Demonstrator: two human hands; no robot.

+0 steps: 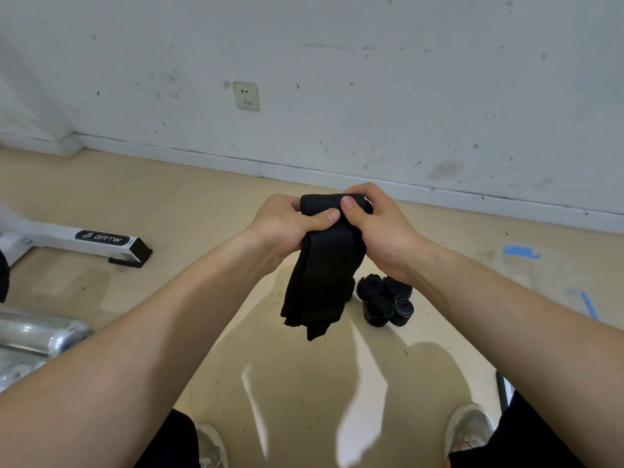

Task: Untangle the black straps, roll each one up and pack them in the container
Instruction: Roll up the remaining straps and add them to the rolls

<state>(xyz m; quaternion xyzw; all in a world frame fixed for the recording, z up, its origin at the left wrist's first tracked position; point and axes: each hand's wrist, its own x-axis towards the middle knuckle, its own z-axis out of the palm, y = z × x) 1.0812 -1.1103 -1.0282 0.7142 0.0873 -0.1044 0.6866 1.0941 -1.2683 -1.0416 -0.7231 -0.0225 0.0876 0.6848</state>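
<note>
Rolled straps point(380, 307) partly hidden behind right wrist point(425, 261); left shoe point(211, 444) cut off below.

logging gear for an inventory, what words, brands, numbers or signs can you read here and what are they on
"BRTW": on the black oval badge on the white bar.
Sticker by the bar's black end cap: too small to read.
Pale marks on a rolled strap: too blurred to read.
No text on the held strap.

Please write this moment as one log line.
left hand: grips black strap | right hand: grips it | rolled straps: on floor
</note>
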